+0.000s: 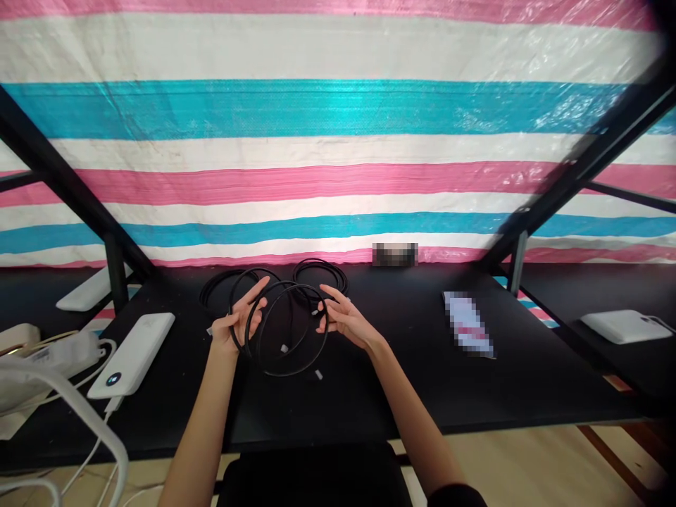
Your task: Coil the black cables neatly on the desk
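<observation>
Head view, looking down at a black table (475,394) in front of a pink, white and blue striped tarp (317,105). You held a black cable (285,373) in the air just above the table, between your two hands, wound into several loose loops. Your left hand (237,325) was at the left side of the loops with its fingers passed through and curled lightly around them. Your right hand (343,318) touched the right side with its fingers spread and only loosely bent, not closed on anything. Two small plug ends hung free, one inside the loops and one below them. To wind such a cable well, it seemed best to let the left hand carry all the loops as one bundle, lay each turn the same size beside the last with the right hand, and keep the loose ends from threading through a loop, which could knot them. Counted: two hands; one held cable; two more black coils lying behind it, a left coil (203,296) and a right coil (320,261); one white power bank (134,352) to the left, with a white lead at its near end; one blurred card (467,324) to the right; two other white slabs on the neighbouring tables, a far-left slab (89,289) and a far-right slab (626,326), too indistinct to name.
</observation>
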Available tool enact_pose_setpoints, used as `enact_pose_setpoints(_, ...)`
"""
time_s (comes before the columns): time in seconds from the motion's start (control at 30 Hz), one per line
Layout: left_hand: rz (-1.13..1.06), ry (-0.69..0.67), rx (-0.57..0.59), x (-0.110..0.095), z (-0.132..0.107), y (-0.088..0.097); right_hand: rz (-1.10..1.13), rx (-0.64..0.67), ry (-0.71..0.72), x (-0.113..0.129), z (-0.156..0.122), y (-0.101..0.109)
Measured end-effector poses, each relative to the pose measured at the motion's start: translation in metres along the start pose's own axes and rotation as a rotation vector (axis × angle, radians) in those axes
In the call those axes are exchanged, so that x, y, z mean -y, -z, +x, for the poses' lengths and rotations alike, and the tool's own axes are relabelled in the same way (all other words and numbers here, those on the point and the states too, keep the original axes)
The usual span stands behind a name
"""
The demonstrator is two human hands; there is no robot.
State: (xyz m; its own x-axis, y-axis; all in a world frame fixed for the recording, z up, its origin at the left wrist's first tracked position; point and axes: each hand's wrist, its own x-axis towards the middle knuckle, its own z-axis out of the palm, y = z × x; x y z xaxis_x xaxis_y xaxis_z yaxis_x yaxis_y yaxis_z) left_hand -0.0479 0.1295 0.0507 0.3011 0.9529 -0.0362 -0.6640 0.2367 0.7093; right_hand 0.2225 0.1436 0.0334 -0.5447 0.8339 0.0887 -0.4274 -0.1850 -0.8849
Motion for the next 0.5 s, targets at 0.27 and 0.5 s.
enact_pose_setpoints(0.27, 0.001, 0.048, -0.031, 0.010, 0.004, -0.015, -0.046, 0.169, -0.101, 0.001, -0.004, -0.002)
enact_pose_setpoints(0.5, 0.027, 0.125, 0.095, 0.004, -0.001, -0.022, -0.063, 0.154, -0.003, 0.001, -0.003, -0.013)
